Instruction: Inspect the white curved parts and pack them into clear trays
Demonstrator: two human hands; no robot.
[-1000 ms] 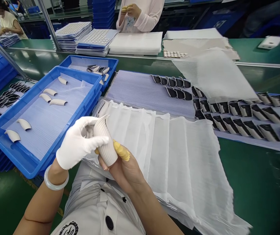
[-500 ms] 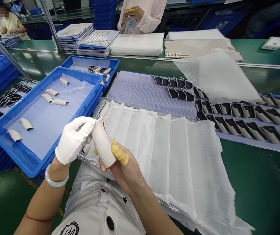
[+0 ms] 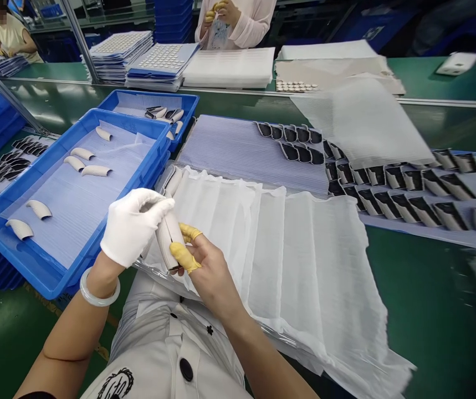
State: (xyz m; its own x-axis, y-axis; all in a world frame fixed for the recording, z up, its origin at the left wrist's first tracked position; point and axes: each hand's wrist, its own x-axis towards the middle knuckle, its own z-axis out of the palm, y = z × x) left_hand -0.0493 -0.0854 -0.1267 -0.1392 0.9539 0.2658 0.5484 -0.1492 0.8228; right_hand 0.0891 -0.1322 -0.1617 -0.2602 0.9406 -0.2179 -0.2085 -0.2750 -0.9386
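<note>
The left hand (image 3: 132,224) and right hand (image 3: 204,266) meet, both clamped on the ribbed shell (image 3: 164,243) above the near-left edge of the foam sheet (image 3: 304,266); a slack fingertip grip could drop it.

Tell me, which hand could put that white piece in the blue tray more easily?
Probably the left. The left hand holds the white piece right beside the blue tray; the right hand, also holding it, is farther away.
</note>
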